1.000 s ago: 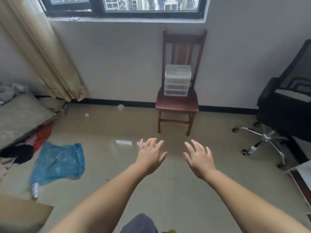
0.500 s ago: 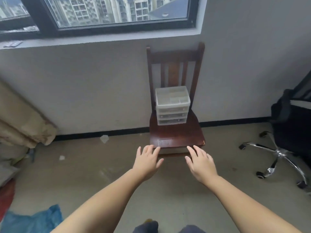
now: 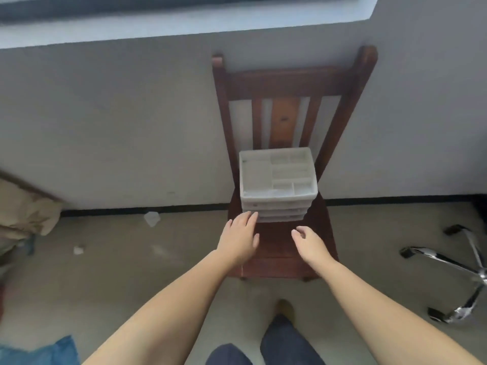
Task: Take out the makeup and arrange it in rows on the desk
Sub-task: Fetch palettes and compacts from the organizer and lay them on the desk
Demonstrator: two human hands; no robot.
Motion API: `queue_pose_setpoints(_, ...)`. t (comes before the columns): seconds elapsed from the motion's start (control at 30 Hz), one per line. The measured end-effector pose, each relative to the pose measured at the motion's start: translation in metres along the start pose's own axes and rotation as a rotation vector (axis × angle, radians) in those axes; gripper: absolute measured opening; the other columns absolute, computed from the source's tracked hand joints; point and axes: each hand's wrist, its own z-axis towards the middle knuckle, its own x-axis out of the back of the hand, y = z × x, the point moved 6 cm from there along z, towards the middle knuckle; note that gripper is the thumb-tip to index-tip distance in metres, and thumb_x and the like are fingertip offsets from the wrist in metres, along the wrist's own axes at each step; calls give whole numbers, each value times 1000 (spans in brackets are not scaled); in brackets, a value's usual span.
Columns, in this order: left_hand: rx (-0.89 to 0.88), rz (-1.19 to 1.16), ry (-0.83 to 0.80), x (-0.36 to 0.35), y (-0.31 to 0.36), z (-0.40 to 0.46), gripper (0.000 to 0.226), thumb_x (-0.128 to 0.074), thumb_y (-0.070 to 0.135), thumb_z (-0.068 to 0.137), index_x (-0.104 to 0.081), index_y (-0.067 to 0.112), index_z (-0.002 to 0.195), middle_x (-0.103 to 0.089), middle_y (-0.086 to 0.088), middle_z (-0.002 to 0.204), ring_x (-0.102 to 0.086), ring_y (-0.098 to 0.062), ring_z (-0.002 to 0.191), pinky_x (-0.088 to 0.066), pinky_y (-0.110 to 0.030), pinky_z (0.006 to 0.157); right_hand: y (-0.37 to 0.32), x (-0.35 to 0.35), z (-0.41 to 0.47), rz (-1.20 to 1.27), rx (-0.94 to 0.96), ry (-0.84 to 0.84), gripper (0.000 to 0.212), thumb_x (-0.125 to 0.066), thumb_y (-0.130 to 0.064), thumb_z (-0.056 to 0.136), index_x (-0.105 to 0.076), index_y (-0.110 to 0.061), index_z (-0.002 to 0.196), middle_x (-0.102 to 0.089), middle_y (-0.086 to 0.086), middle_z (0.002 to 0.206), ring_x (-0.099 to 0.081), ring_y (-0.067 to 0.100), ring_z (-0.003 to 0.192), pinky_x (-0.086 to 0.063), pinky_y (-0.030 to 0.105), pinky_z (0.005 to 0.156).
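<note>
A translucent white drawer organizer (image 3: 278,184) with a compartmented top tray stands on the seat of a dark wooden chair (image 3: 287,243) against the wall. My left hand (image 3: 239,237) reaches over the seat, fingers straight, its fingertips at the organizer's lower left corner. My right hand (image 3: 308,243) hovers over the seat just in front of the organizer, fingers loosely curled, holding nothing. No makeup items can be made out inside the drawers.
An office chair's chrome wheeled base (image 3: 453,270) stands at the right. Paper scraps (image 3: 152,218) lie on the floor by the wall. A blue plastic bag (image 3: 39,351) shows at bottom left, a curtain and bundle (image 3: 26,206) at left.
I have moved closer to the chair and the view has tilted down. Both hands have advanced over the seat toward the organizer; the right hand's fingers have curled slightly.
</note>
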Motion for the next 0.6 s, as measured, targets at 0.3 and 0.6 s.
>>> queue_pose_setpoints(0.3, -15, 116, -79, -35, -17, 104, 73, -34, 3, 90, 7, 11, 150, 10, -3, 159, 11, -17, 146, 4, -42, 119, -7, -57, 130, 1155, -524, -8, 29, -30, 7, 94, -50, -4, 113, -56, 17, 117, -52, 29, 121, -43, 43, 95)
queue_pose_setpoints(0.6, -77, 186, -132, -50, -31, 112, 76, -36, 2, 90, 13, 10, 149, 17, -5, 158, 15, -17, 145, 8, -40, 118, -1, -79, 147, 1416, -623, 38, 37, -19, 14, 87, -51, -2, 96, -56, 15, 94, -54, 28, 110, -41, 46, 97)
